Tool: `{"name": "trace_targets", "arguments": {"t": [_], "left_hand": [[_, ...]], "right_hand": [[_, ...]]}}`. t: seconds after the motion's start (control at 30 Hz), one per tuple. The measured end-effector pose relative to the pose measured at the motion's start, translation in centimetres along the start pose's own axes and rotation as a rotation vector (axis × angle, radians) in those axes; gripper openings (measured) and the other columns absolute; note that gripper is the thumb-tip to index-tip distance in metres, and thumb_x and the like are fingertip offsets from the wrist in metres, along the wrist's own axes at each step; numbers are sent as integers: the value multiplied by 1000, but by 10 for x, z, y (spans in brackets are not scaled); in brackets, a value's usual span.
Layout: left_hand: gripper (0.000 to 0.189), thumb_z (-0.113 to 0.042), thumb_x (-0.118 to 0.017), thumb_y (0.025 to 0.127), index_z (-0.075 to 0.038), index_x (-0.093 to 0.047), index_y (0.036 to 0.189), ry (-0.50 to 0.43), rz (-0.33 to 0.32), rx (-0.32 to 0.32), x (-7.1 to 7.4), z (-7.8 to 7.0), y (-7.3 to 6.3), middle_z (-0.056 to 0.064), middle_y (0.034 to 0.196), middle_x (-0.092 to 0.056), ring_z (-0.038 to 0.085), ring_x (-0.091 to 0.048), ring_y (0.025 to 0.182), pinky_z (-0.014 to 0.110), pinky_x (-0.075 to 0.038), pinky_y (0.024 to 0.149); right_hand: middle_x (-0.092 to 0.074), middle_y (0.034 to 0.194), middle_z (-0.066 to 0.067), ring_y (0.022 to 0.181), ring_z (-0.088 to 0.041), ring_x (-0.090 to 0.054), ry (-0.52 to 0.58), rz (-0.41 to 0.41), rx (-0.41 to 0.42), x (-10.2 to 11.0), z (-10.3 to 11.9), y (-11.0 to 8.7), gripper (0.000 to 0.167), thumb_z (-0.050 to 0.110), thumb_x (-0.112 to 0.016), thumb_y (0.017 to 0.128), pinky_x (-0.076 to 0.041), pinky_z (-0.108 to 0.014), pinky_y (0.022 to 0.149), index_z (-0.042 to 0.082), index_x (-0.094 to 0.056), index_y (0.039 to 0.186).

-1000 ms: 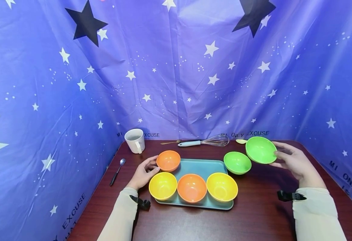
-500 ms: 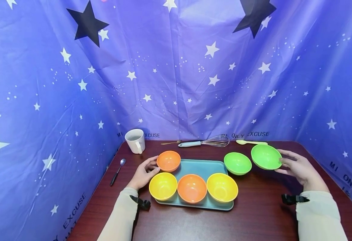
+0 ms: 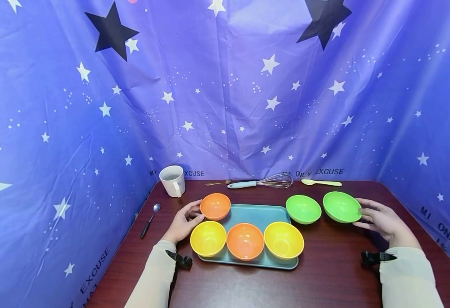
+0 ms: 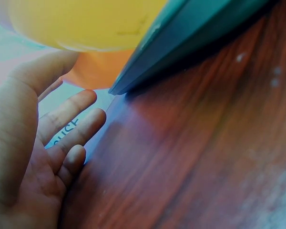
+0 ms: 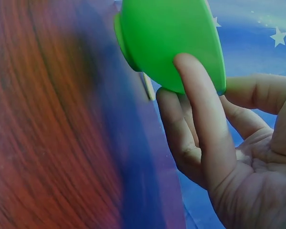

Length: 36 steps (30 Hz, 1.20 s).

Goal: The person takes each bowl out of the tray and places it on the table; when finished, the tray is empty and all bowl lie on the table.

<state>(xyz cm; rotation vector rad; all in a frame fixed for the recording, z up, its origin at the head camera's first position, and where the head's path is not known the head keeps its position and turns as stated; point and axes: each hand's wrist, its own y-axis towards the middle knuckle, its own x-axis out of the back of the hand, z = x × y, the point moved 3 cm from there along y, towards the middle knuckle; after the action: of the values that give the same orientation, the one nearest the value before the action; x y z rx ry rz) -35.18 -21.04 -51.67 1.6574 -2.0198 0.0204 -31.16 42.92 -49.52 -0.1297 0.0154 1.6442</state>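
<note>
In the head view, my left hand (image 3: 183, 221) holds the left side of an orange bowl (image 3: 215, 206) at the tray's back left corner. Its thumb and index finger are at the bowl; the other fingers are loosely bent beside the tray in the left wrist view. My right hand (image 3: 383, 220) grips the right side of a green bowl (image 3: 341, 207), thumb and fingers at its rim and wall. Whether that bowl's base touches the table cannot be told. Another green bowl (image 3: 303, 209) stands just left of it, beside the tray.
On the teal tray (image 3: 257, 214), a yellow bowl (image 3: 208, 238), an orange bowl (image 3: 245, 241) and another yellow bowl (image 3: 284, 240) form a front row. Behind are a white mug (image 3: 172, 181), a whisk (image 3: 261, 182) and a pale yellow spoon (image 3: 321, 182). A black-handled spoon (image 3: 150, 220) lies left.
My right hand has moved right and down with the green bowl, away from the other green bowl, uncovering the pale yellow spoon. My left hand has stayed still at the orange bowl.
</note>
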Motion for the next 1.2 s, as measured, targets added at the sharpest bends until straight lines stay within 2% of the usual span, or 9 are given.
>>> {"name": "trace_targets", "arguments": {"t": [0.3,0.53,0.67,0.83,0.93,1.2], "left_hand": [[55,-8,-73,99,-1,-53,150,-14,0,-9,0,-1,0,25,129,-68,43,-66,106,39,-52,86],[56,-9,-73,99,-1,-53,151,-16,5,-5,0,-2,0,26,129,-68,44,-66,107,40,-51,86],[56,-9,-73,99,-1,-53,150,-19,6,-4,0,-4,0,26,129,-68,44,-65,107,42,-51,87],[55,-10,-73,99,-2,-53,150,-17,7,-4,1,-5,-1,25,129,-68,44,-65,107,44,-51,87],[55,-10,-73,100,-2,-53,151,-14,8,2,2,-5,-1,25,129,-68,44,-65,107,44,-51,88],[55,-10,-73,100,-2,-53,151,-14,8,1,1,-6,-1,25,129,-68,43,-65,107,44,-51,87]], "right_hand": [[-65,110,22,94,-10,-74,-63,-12,-38,3,-12,5,34,6,-57,107,-61,-43,83,35,-70,118],[-64,109,20,95,-8,-72,-125,-29,-62,5,-17,5,29,13,-57,109,-61,-43,84,33,-67,127],[-61,111,20,95,-7,-72,-187,-46,-63,4,-16,5,31,17,-57,109,-60,-43,85,25,-62,139],[-57,114,20,96,-4,-70,-262,-58,-73,4,-14,3,42,21,-56,109,-60,-43,87,13,-52,150],[-56,114,19,96,-4,-70,-269,-62,-77,3,-14,2,44,21,-57,109,-60,-43,86,8,-52,151],[-58,111,22,94,-5,-70,-260,-74,-73,4,-13,3,38,17,-55,109,-61,-42,85,11,-55,146]]}}
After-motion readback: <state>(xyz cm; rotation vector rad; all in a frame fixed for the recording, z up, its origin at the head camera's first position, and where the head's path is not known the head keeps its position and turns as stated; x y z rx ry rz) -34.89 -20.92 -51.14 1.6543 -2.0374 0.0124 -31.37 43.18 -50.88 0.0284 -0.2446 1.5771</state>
